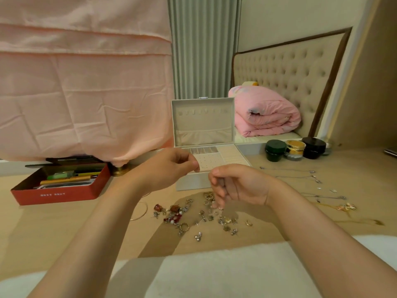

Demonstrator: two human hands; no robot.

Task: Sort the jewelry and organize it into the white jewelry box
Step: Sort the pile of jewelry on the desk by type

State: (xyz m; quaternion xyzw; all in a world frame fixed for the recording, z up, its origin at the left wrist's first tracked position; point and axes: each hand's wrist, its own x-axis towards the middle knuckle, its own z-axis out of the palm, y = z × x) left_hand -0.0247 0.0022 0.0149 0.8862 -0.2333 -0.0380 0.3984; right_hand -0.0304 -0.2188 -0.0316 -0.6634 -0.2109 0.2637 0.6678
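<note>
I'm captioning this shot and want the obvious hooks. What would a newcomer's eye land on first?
The scattered jewelry pile at the near centre of the table, with the right hand just above it, fingers down, and the left hand higher beside. Just behind stands the white jewelry box, lid open, and a red tin of pens sits at far left.

We count one white jewelry box (204, 125). To its right stand three jars: one dark green jar (275, 150), one gold jar (295, 148) and one black jar (313, 147). To its left sits one red tin (53, 195). In front of it lie one thin bangle (143, 211), one gold ring (248, 222) and a scatter of small pieces (176, 214), too many for us to count.
</note>
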